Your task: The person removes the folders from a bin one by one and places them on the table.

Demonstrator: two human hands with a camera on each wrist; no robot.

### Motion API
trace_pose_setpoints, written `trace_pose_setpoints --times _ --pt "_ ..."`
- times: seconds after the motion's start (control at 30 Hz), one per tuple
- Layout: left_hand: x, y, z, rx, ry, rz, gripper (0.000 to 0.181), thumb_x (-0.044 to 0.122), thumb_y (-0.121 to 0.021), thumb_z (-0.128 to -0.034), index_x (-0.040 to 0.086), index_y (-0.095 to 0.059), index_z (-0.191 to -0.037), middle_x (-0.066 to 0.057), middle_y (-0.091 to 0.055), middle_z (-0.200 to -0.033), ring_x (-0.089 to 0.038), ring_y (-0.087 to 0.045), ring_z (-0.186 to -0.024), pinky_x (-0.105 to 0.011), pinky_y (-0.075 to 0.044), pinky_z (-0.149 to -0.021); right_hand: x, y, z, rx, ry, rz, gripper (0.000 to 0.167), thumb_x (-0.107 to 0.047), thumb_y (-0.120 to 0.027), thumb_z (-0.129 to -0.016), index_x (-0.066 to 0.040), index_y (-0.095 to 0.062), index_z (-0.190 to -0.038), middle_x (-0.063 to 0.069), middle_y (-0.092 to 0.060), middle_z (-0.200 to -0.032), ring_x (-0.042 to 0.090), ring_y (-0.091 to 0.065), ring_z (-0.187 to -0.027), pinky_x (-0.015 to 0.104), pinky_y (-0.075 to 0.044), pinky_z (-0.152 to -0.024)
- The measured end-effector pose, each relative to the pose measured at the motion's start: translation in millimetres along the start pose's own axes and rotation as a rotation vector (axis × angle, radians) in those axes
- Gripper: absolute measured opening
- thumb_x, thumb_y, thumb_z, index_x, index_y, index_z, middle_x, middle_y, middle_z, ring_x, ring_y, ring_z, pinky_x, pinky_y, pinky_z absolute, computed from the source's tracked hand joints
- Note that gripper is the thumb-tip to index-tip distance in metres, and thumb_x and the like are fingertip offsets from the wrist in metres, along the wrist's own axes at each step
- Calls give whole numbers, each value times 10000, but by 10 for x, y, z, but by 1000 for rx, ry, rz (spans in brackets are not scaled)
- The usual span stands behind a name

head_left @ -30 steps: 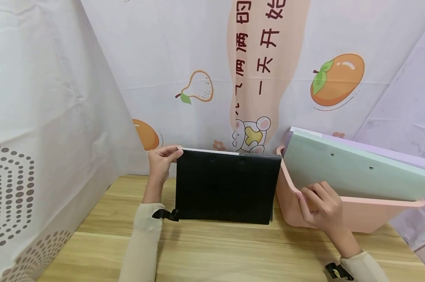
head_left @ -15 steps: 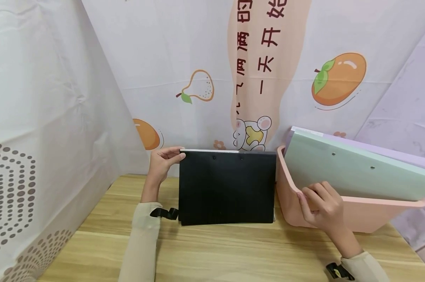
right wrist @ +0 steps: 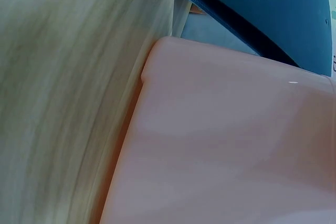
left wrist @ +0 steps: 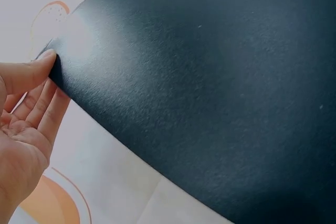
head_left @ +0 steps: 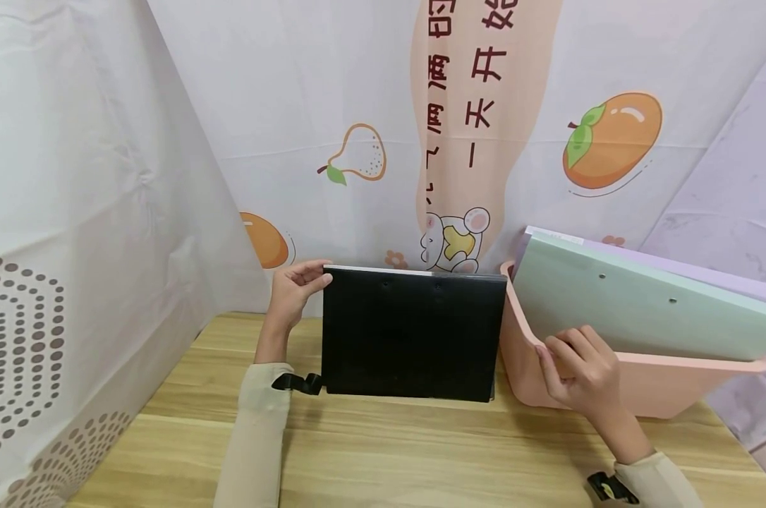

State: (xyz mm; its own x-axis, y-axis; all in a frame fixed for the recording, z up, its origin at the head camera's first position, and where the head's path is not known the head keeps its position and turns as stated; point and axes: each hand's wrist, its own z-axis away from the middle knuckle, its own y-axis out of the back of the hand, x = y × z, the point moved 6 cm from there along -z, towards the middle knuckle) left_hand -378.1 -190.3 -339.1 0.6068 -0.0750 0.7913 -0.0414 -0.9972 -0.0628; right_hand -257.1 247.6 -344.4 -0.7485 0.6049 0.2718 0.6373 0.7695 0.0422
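Left hand (head_left: pixel 290 291), left of centre: grip pinches black folder (head_left: pixel 413 333) by upper-left corner. Right hand (head_left: pixel 582 374), lower right: grip holds pink bin (head_left: pixel 665 388) by rim.

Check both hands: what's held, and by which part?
Left hand pinches the black folder at its upper left corner. Right hand grips the pink bin by its near rim, toward the left corner.
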Motion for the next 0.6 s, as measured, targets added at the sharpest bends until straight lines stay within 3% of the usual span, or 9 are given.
trace_pose_setpoints --times 0.33,0.5,0.6 --pt "-42 118 6 178 41 -120 177 -128 -736 -853 -126 -737 -1030 116 -717 -739 -20 -654 -705 -160 -570 -716 -15 -3 -12 14 6 -4 424 -206 -653 -940 18 -631 -582 148 -551 -567 284 -389 -490 348 -296 -447" --pt "-56 164 5 218 36 -146 205 -121 -743 -851 -186 -703 -1041 0 -747 -760 -16 -654 -692 -159 -565 -696 -20 -2 -17 21 4 -7 422 -203 -655 -939 21 -630 -582 149 -550 -565 288 -392 -490 350 -302 -452" --pt "-64 169 0 217 25 -151 210 -124 -740 -851 -199 -696 -1042 11 -756 -764 -6 -655 -689 -150 -557 -688 -22 1 -20 25 3 -7 427 -205 -654 -941 20 -628 -579 148 -548 -562 289 -390 -487 350 -300 -451"
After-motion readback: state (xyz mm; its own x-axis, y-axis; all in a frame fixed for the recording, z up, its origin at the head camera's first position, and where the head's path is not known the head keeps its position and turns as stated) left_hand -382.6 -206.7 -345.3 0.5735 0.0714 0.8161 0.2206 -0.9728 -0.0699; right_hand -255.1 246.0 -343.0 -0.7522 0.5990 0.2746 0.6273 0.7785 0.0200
